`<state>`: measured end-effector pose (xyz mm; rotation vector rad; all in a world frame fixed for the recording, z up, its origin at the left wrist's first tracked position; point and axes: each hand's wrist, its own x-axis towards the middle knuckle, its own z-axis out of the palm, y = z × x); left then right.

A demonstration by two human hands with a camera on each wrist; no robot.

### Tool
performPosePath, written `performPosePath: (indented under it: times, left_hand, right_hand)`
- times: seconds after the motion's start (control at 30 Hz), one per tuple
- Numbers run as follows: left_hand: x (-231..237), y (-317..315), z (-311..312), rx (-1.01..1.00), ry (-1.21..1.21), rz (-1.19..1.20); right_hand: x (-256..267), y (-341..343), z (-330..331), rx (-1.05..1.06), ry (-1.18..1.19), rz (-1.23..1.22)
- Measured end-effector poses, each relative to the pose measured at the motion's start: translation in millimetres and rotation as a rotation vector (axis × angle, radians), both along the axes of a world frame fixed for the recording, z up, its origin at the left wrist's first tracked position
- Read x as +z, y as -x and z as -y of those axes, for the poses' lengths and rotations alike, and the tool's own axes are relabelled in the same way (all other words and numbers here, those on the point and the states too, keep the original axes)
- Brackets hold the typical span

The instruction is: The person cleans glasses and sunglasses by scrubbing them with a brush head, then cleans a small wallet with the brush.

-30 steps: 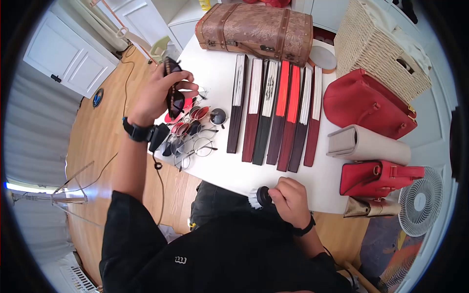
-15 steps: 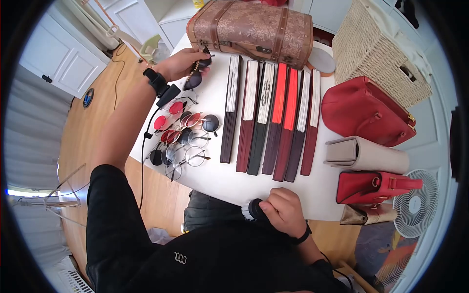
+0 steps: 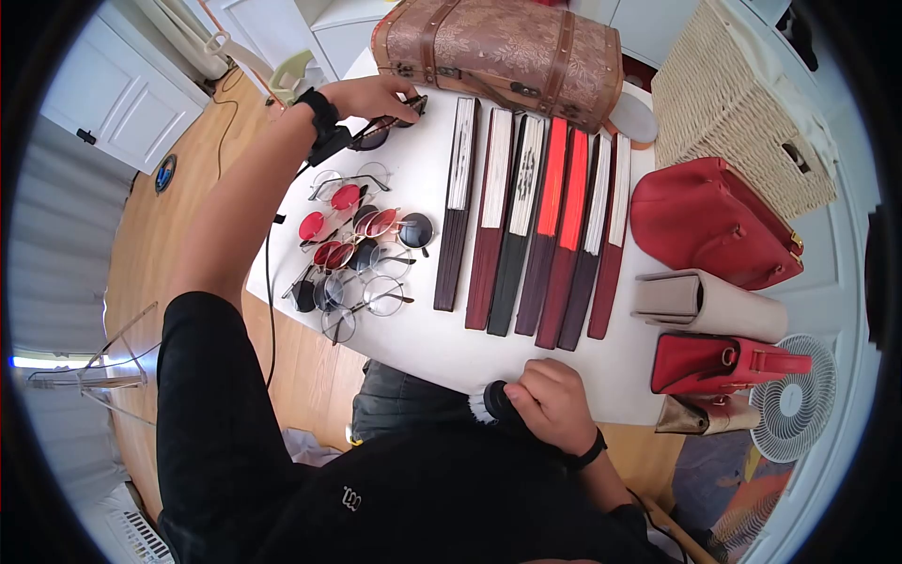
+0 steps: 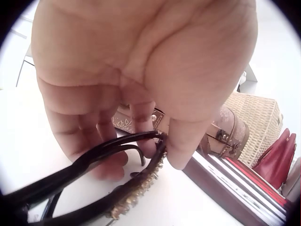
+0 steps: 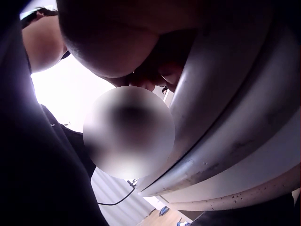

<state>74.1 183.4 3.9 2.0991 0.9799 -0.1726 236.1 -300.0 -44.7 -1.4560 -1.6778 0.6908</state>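
Near the suitcase's left front corner, the left hand [image 3: 373, 98] pinches dark sunglasses [image 3: 371, 138] over the white table. In the left wrist view the thumb and a fingertip of the left hand [image 4: 136, 70] hold the frame [image 4: 94, 209], which has gold beading along it. Several round glasses [image 3: 381, 224] with red, dark and clear lenses lie in a cluster below. At the table's front edge the right hand [image 3: 556, 404] grips a black-handled brush [image 3: 483, 404] with white bristles. The right wrist view is dark and shows little of that hand.
A row of thick books [image 3: 507, 226] stands mid-table, with a brown patterned suitcase [image 3: 498, 56] behind. On the right are a woven basket [image 3: 742, 113], a large red bag [image 3: 709, 221], a beige bag [image 3: 719, 305], a smaller red bag [image 3: 695, 365] and a fan [image 3: 794, 399].
The left hand has moved away from the glasses cluster toward the suitcase, carrying the sunglasses, which are now lower at the tabletop. The right hand keeps its grip on the brush.
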Motion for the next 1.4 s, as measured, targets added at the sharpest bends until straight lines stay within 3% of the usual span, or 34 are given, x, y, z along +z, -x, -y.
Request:
performPosePath:
  times: [0.1, 0.27, 0.4, 0.57, 0.77, 0.87, 1.07, 1.4]
  left_hand:
    - [3, -2, 0, -0.041, -0.017, -0.017]
    - [8, 1, -1, -0.06, 0.208, -0.066]
    - [5, 4, -2, -0.081, 0.246, -0.03]
    - [5, 6, -3, -0.126, -0.098, -0.013]
    - [16, 26, 11, -0.13, -0.217, 0.135]
    - [14, 36, 13, -0.201, -0.372, 0.192]
    - [4, 42, 25, -0.174, -0.677, 0.097]
    - [14, 20, 37, -0.231, -0.763, -0.065]
  right_hand:
    - [0, 2, 0, -0.01, 0.002, 0.011]
    - [-1, 2, 3, -0.038, 0.026, 0.006]
    - [-3, 3, 5, -0.049, -0.007, 0.024]
    - [-7, 4, 14, -0.087, -0.052, 0.069]
    - [-1, -4, 26, -0.235, -0.107, 0.07]
    - [3, -11, 30, -0.32, -0.163, 0.217]
    - [15, -17, 30, -0.307, -0.186, 0.345]
    - [22, -15, 31, -0.319, -0.19, 0.41]
